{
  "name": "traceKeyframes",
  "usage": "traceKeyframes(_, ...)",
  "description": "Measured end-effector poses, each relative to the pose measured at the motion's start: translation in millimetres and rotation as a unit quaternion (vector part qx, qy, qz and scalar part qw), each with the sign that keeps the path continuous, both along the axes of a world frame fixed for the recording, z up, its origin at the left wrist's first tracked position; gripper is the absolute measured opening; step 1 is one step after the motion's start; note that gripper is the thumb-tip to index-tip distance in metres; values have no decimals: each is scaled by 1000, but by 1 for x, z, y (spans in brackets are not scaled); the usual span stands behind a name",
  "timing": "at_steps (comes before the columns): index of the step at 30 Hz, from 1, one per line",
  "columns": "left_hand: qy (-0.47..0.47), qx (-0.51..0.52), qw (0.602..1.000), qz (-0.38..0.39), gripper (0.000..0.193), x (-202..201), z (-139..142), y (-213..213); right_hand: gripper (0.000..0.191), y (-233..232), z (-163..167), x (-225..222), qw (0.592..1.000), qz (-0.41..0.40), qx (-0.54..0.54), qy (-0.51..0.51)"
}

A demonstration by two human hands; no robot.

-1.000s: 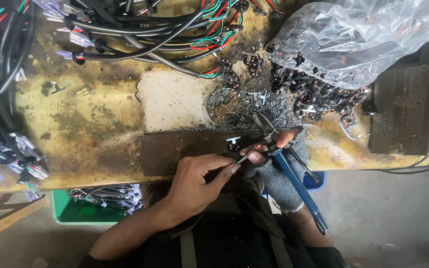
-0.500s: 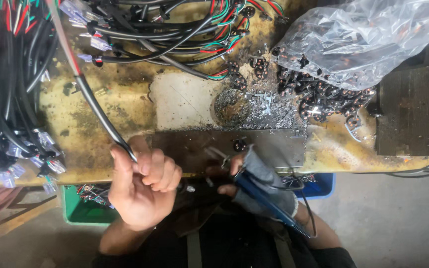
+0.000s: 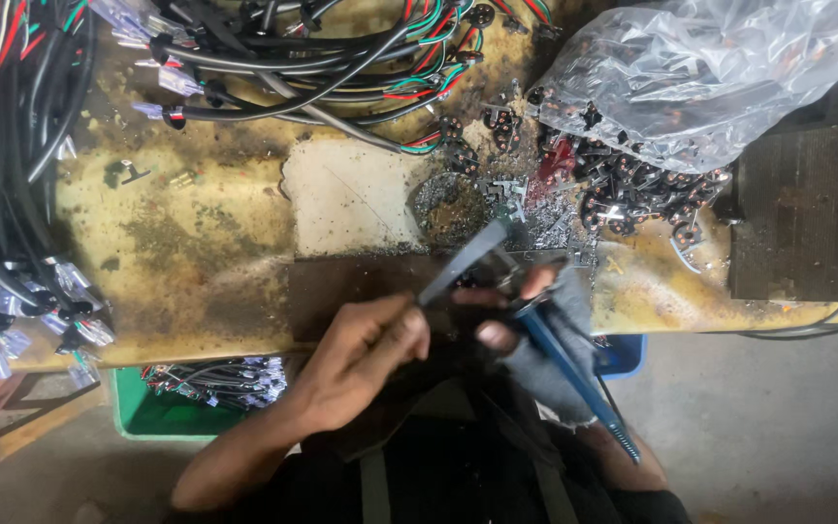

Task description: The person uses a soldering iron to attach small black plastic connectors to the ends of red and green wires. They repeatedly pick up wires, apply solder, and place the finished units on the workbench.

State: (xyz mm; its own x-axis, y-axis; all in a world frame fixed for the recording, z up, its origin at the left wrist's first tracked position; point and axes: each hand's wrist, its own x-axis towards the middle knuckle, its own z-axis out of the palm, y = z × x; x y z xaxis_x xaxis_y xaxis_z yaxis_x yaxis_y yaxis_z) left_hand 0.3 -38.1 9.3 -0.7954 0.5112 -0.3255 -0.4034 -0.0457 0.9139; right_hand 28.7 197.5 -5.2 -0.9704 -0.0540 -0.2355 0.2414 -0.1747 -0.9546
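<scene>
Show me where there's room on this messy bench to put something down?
The yellowed patch between the cable bundles on the left and the pale square is mostly bare. It is crowded by the clear bag with its small parts, and where both hands work.

blue-handled pliers (image 3: 574, 374) beside tilted grey cable (image 3: 463, 262)

The left hand (image 3: 361, 364) is bare, its forearm uncovered; the right hand (image 3: 535, 335) wears a frayed grey fingerless glove with ragged cuff; dark clothing with grey straps covers the torso.
</scene>
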Motion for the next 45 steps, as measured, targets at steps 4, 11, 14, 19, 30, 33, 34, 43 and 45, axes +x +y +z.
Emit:
traceKeyframes(4, 97, -252, 934, -234, 37, -2, 16, -13, 48, 6, 5, -4, 993, -116, 11, -11)
traceKeyframes(11, 253, -261, 929, -60, 27, -6, 9, 35, 60, 7, -14, 2, 977, -54, 191, 77)
traceKeyframes(14, 272, -242, 931, -12, 13, -6, 3, 34, 55, 11, -15, 2, 987, -61, 145, 37)
traceKeyframes(19, 579, -292, 760, 39, 19, 1, -2, 30, 53, 11, -14, 3, 997, -78, -10, -2)
traceKeyframes(30, 418, -221, 872, 124, 8, 15, -15, 34, 51, 19, -29, 5, 973, 11, 221, 65)
traceKeyframes(33, 406, -235, 874, 123, 10, 15, -12, 35, 54, 24, -47, 14, 957, 11, 274, 95)
traceKeyframes(34, 393, -238, 880, 118, 11, 15, -9, 36, 54, 24, -54, 17, 965, 8, 249, 84)
traceKeyframes(43, 258, -274, 922, -92, 15, 5, 15, 25, 38, 28, -75, 21, 869, -105, -439, -205)
traceKeyframes(45, 318, -283, 904, -41, 13, 7, 15, 32, 47, 27, -65, 21, 998, -11, 65, 22)
